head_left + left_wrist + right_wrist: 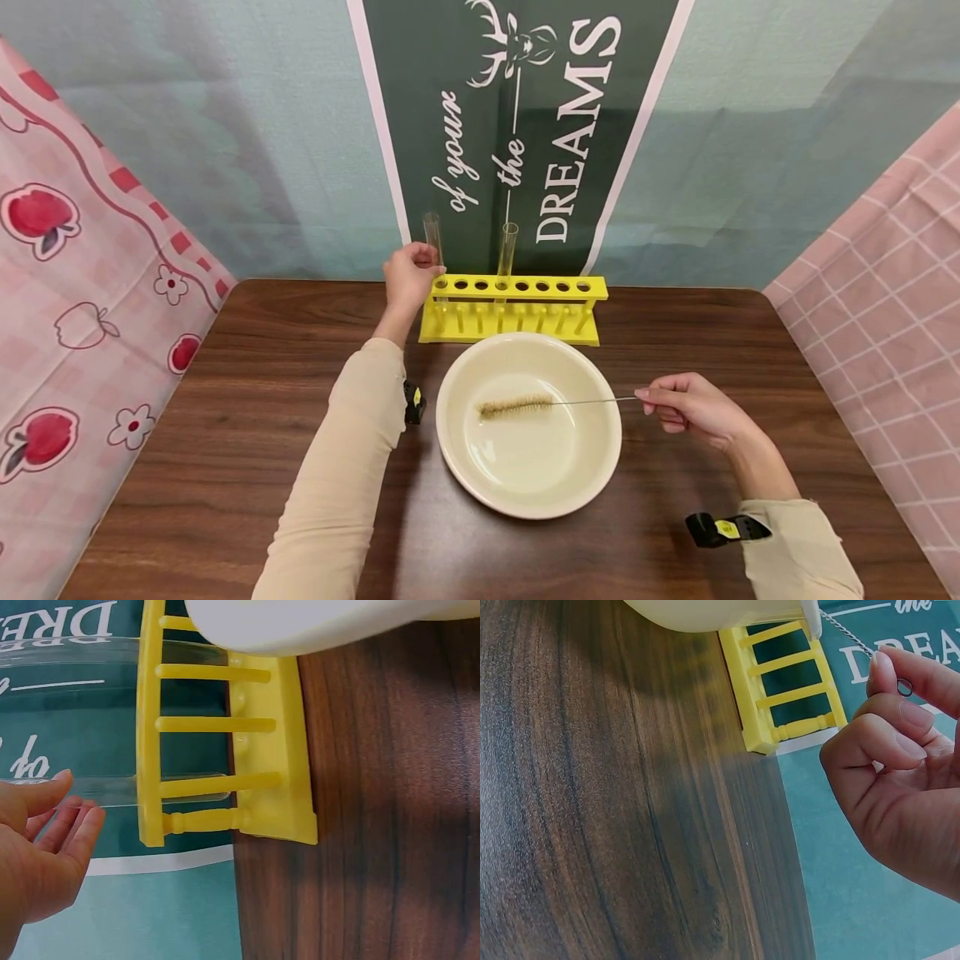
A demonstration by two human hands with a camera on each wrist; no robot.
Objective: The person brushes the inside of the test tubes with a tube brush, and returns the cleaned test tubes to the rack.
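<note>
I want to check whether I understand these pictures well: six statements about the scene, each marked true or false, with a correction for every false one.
1. The right hand pinches the brush by its wire. True.
2. The rack is blue. False: it is yellow.
3. Seen from the person, the rack stands beyond the bowl. True.
4. The left hand grips the bowl. False: it holds the left tube.
5. The other tube stands in the rack. True.
6. The brush is inside that tube. False: its bristles are over the bowl.
</note>
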